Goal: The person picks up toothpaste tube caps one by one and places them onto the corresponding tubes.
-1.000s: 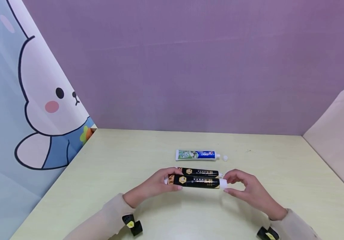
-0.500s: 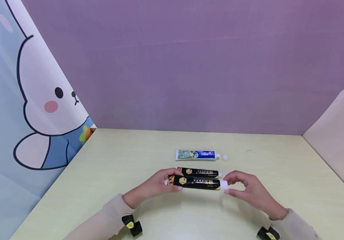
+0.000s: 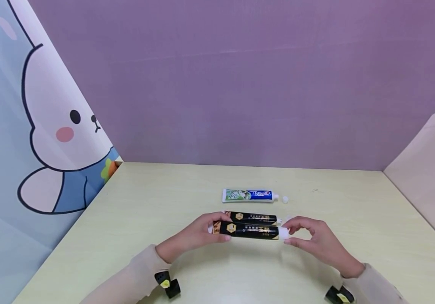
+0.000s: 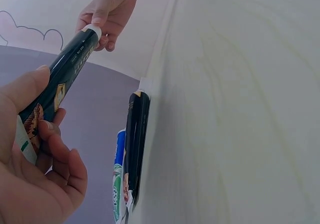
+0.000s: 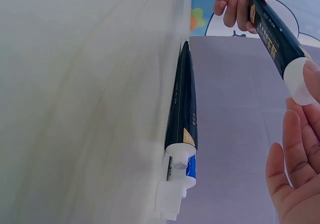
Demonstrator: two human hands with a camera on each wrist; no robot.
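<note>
My left hand (image 3: 202, 232) grips the flat end of a black toothpaste tube (image 3: 253, 230), thumb on one side and fingers on the other. The tube is held level above the table, its white cap (image 5: 298, 82) pointing right. Thumb and fingertips of my right hand (image 3: 316, 240) pinch that cap. Behind it, a second black toothpaste tube (image 5: 182, 109) lies on the table, its nozzle bare. A loose white cap (image 5: 168, 196) stands by this nozzle, mostly hidden by my right fingers in the head view.
Farther back lies a blue and green toothpaste tube (image 3: 247, 196), nozzle to the right and uncapped. Its small white cap (image 3: 285, 199) sits just beside the nozzle. The pale table (image 3: 156, 190) ends at a purple backdrop (image 3: 240, 84), with a cartoon-printed cloth (image 3: 61, 147) at the left.
Both hands stay almost in place. The held tube's capped end dipped slightly and has risen a little again, with my right fingertips still at the cap.
</note>
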